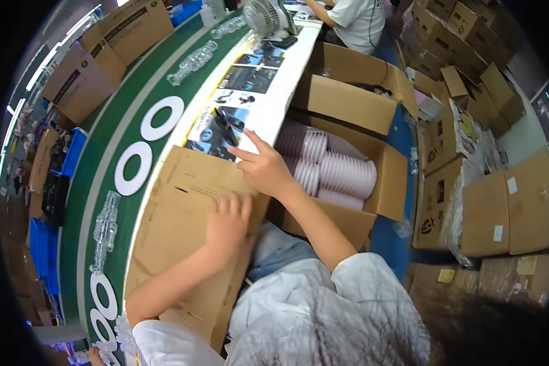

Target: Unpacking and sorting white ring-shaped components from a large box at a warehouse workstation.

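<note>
My left hand [227,224], a little blurred, rests over the brown cardboard sheet [171,189] on the bench, its fingers spaced apart and nothing visible in them. Further forward, my right hand [267,171] reaches out with index finger and thumb stretched apart. Beside those two fingertips stands a small black part [229,124] with raised flaps, on printed picture sheets [248,78]. Whether the fingertips touch it, I cannot tell. Its underside is partly hidden.
A green conveyor [125,210] runs on the left with white rings [134,168] and clear plastic parts [105,226]. On the right, an open carton [390,183] holds stacked pinkish-white ribbed pieces [348,174]. A fan [265,17] and another person [357,24] are ahead.
</note>
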A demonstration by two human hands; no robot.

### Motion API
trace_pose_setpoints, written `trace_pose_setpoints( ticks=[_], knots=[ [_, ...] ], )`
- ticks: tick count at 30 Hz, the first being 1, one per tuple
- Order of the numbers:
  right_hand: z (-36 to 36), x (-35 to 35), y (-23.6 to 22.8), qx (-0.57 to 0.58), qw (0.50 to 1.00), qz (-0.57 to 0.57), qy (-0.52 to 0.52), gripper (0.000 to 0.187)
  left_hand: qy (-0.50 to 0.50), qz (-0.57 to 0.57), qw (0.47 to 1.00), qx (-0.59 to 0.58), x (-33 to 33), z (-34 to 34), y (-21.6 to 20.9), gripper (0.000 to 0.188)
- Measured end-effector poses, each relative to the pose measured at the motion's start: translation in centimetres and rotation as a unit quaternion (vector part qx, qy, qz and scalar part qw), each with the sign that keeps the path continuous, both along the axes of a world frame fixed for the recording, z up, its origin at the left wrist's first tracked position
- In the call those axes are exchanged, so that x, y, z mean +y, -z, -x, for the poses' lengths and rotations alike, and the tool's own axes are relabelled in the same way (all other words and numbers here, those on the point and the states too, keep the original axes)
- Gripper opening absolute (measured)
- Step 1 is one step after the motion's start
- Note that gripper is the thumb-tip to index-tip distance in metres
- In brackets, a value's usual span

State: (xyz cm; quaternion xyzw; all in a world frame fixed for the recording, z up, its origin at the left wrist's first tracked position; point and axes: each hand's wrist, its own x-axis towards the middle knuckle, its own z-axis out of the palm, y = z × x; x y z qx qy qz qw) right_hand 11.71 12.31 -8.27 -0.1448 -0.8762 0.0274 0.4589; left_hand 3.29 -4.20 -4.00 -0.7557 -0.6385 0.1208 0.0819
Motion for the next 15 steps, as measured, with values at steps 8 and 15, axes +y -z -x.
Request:
trace_pose_setpoints(
  ticks=[8,15],
  knots=[
    [-23.9,-8.9,18.1,-0.096,0.896,0.391,0.19,0.012,-0.037,0.006,0.999,0.022,1.0,-0.5,0.4,0.09],
    [-35.2,-30.0,33.9,-0.102,0.51,0.808,0.276,0.032,0.029,-0.055,0.989,0.134,2.0,-3.3,4.4,0.081]
  ],
)
